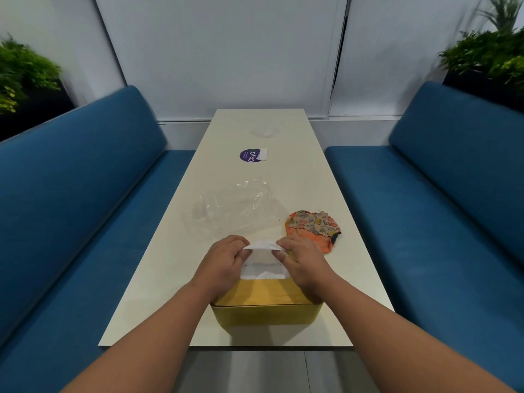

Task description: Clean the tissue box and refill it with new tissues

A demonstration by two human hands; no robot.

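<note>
tissue box: yellow, near end of the tabletop
tissues: white, sticking up from the box
hands: left and right each pinch a top corner
plastic wrap: just past the box
patterned cloth: right of the wrap

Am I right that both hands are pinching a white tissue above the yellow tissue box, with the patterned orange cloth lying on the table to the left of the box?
Not quite. The head view shows the patterned orange cloth on the table to the right of the yellow tissue box, not the left. The rest holds: the left hand and right hand both pinch the white tissue above the box.
</note>
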